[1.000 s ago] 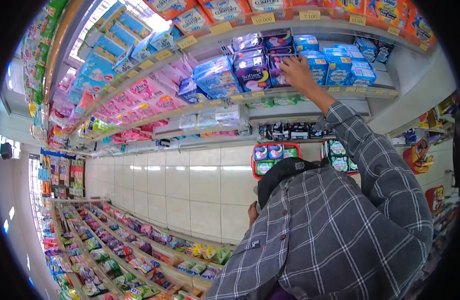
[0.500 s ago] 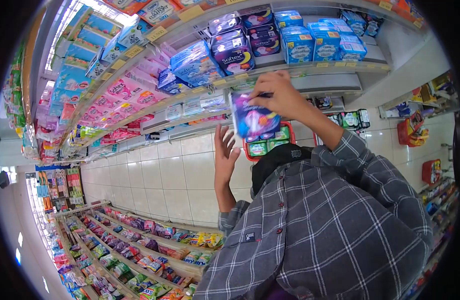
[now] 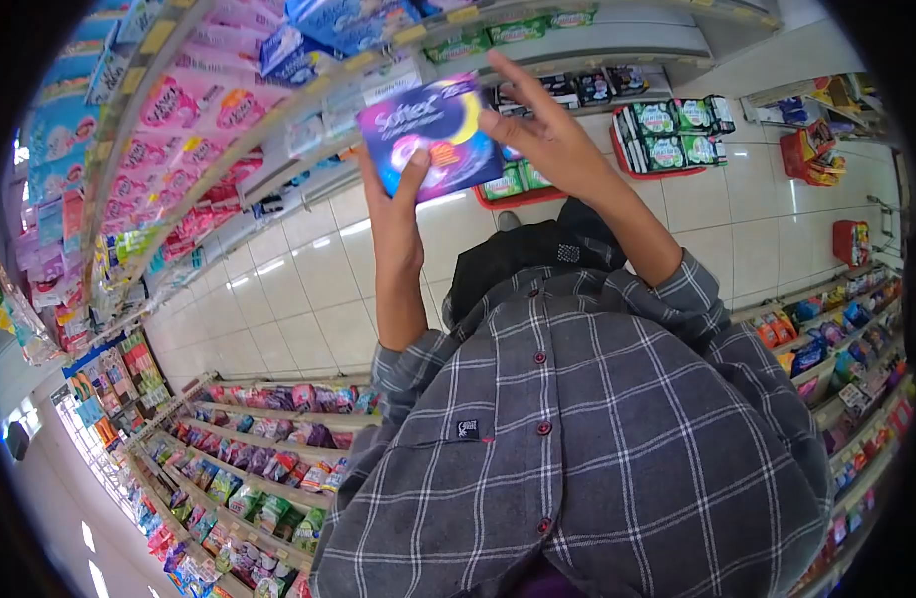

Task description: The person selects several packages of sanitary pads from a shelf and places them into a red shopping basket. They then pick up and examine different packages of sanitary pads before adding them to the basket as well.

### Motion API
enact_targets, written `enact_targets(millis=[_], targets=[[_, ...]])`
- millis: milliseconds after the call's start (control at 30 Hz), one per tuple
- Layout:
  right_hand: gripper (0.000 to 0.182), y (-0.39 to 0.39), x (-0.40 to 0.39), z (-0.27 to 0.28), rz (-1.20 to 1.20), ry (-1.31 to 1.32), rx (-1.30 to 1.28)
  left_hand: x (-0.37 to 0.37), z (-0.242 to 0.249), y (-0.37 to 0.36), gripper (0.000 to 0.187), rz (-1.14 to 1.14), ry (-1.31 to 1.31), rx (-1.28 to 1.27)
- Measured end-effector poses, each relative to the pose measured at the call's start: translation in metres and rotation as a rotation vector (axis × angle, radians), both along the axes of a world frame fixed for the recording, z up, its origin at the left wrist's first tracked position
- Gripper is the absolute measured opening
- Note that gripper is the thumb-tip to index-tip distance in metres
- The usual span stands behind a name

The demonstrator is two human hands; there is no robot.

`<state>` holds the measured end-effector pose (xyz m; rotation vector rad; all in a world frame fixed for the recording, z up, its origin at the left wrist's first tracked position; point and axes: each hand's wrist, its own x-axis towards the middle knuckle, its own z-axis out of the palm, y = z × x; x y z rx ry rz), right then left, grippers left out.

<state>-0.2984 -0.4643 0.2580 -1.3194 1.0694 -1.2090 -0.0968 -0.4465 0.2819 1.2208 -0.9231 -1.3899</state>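
Observation:
A purple Softex sanitary pad pack [image 3: 458, 120] is held up in front of my body, its printed face towards me. My left hand [image 3: 394, 214] grips its lower left side, thumb across the front and fingers behind. At the pack's right edge is my right hand [image 3: 557, 149], with fingers stretched out and apart and the thumb close to or touching the edge. Partly hidden below the pack and right forearm, a red basket [image 3: 523, 197] on the floor contains green packs [image 3: 505, 183].
A second red basket [image 3: 660, 174] with green and black packs stands to the right. Shelves ahead hold pink packs [image 3: 169, 100] and blue packs [image 3: 348, 25]. Shelving with bagged goods [image 3: 268, 508] lies behind at lower left. Tiled floor [image 3: 318, 289] runs between.
The pack has moved left and closer to me. My left hand, apart from it before, now grips it; my right hand's fingers have opened at its edge. The view has tilted down.

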Motion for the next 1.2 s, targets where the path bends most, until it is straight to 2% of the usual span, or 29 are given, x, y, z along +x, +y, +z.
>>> enact_targets(millis=[33, 100, 133, 233, 367, 467, 567, 633, 700, 767, 800, 833, 900, 1000, 1100, 1133, 1200], targets=[[0.091, 0.007, 0.013, 0.009, 0.101, -0.091, 0.088, 0.004, -0.003, 0.000, 0.070, -0.042, -0.002, 0.012], [0.097, 0.019, 0.038, -0.009, -0.002, 0.005, -0.018, 0.009, -0.012, 0.005, 0.073, -0.128, -0.010, 0.047], [0.101, 0.024, 0.039, -0.008, 0.041, -0.108, 0.121, 0.014, -0.014, 0.006, 0.077, -0.181, -0.027, 0.081], [0.099, 0.035, 0.033, -0.021, -0.097, -0.222, 0.239, 0.020, -0.002, 0.008, 0.056, -0.181, 0.097, 0.225], [0.098, 0.052, 0.034, -0.014, -0.134, -0.307, 0.394, 0.022, -0.009, 0.011, 0.071, -0.251, 0.090, 0.194], [0.093, 0.058, 0.037, -0.012, -0.116, -0.262, 0.435, 0.024, -0.021, 0.013, 0.095, -0.403, 0.058, 0.137], [0.088, 0.058, 0.033, -0.005, -0.173, -0.370, 0.424, 0.029, -0.016, 0.009, 0.090, -0.478, 0.067, 0.118], [0.081, 0.057, 0.030, -0.003, -0.240, -0.447, 0.428, 0.017, 0.004, 0.017, 0.083, -0.307, -0.079, 0.068], [0.079, 0.057, 0.028, 0.003, -0.273, -0.483, 0.442, 0.015, 0.004, 0.014, 0.080, -0.223, -0.105, -0.025], [0.079, 0.056, 0.032, 0.004, -0.230, -0.419, 0.343, 0.026, -0.023, 0.007, 0.081, -0.231, -0.024, -0.151], [0.079, 0.055, 0.037, 0.011, -0.229, -0.338, 0.320, 0.021, -0.011, 0.010, 0.084, -0.467, 0.137, -0.106], [0.080, 0.056, 0.041, 0.018, -0.227, -0.258, 0.297, 0.016, -0.018, 0.016, 0.086, -0.439, 0.117, -0.127], [0.082, 0.052, 0.042, 0.021, -0.204, -0.279, 0.268, 0.014, -0.016, 0.017, 0.086, -0.407, 0.058, -0.182], [0.083, 0.048, 0.037, 0.029, -0.151, -0.333, 0.248, 0.019, -0.004, 0.011, 0.080, -0.429, 0.205, -0.185], [0.083, 0.046, 0.039, 0.031, -0.155, -0.310, 0.233, 0.016, -0.007, 0.005, 0.074, -0.378, 0.034, -0.207], [0.082, 0.043, 0.038, 0.023, -0.150, -0.291, 0.188, 0.012, -0.007, 0.007, 0.083, -0.315, 0.103, -0.126], [0.083, 0.044, 0.037, 0.024, -0.124, -0.291, 0.180, 0.011, -0.003, 0.006, 0.079, -0.287, 0.182, 0.058]])
